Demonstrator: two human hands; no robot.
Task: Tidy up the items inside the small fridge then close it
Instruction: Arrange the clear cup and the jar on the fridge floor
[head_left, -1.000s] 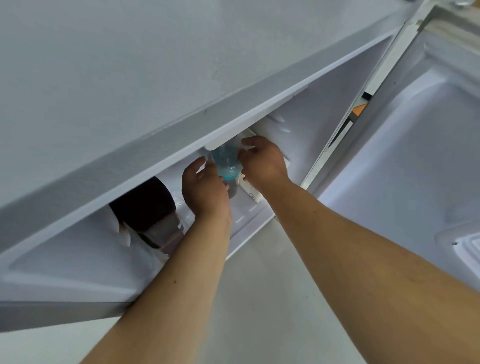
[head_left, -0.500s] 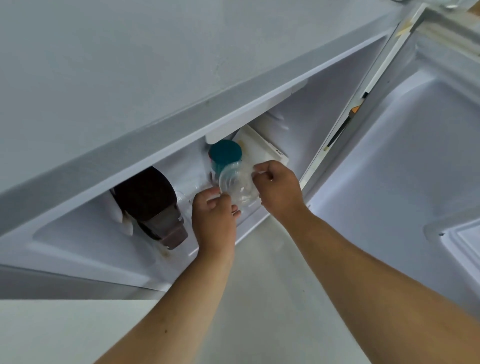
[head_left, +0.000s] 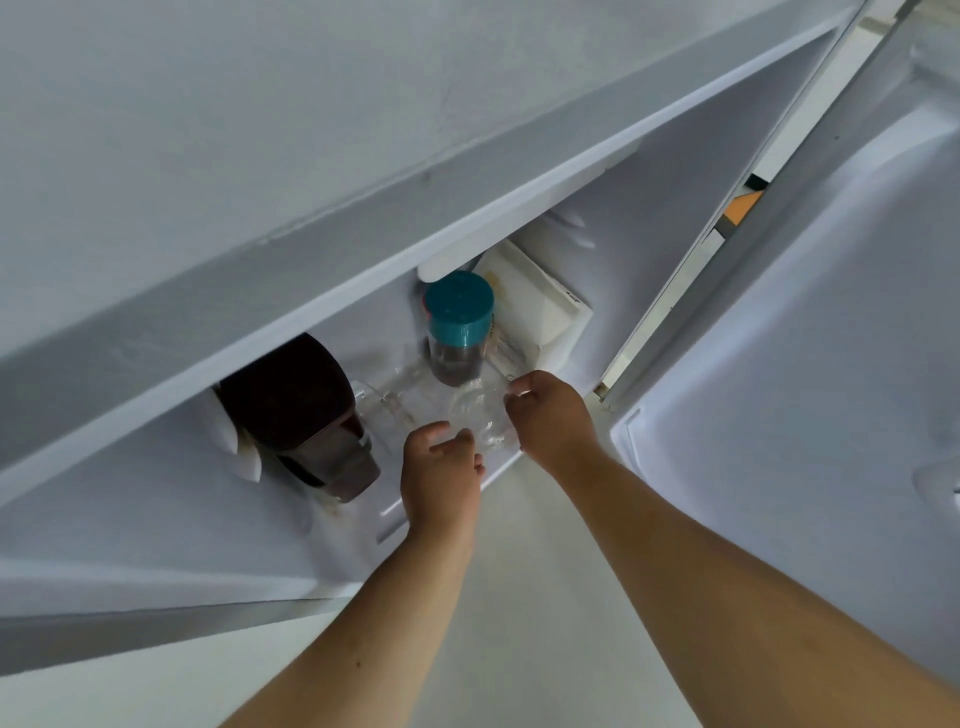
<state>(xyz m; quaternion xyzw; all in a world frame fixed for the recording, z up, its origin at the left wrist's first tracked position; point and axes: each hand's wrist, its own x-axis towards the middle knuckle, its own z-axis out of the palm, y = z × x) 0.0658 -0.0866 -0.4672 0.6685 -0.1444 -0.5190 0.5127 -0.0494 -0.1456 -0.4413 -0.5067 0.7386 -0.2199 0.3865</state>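
Observation:
The small fridge (head_left: 363, 218) stands open below me. On its floor stand a dark brown jar (head_left: 296, 405) at the left, a teal-lidded jar (head_left: 457, 322) in the middle and a white carton (head_left: 540, 306) at the right. A clear cup (head_left: 475, 415) sits in front of the teal-lidded jar, near the front edge. My left hand (head_left: 441, 467) touches its near side, and my right hand (head_left: 550, 415) has its fingertips on its right rim. Both hands grip the cup between them.
A second clear glass item (head_left: 379, 405) lies between the dark brown jar and the cup. The fridge door (head_left: 805, 338) hangs open at the right, its inner side facing me. Pale floor (head_left: 519, 623) lies under my arms.
Both hands left the teal-lidded jar, which now stands uncovered at the back. They took up the clear cup and drew it toward the front edge of the fridge floor.

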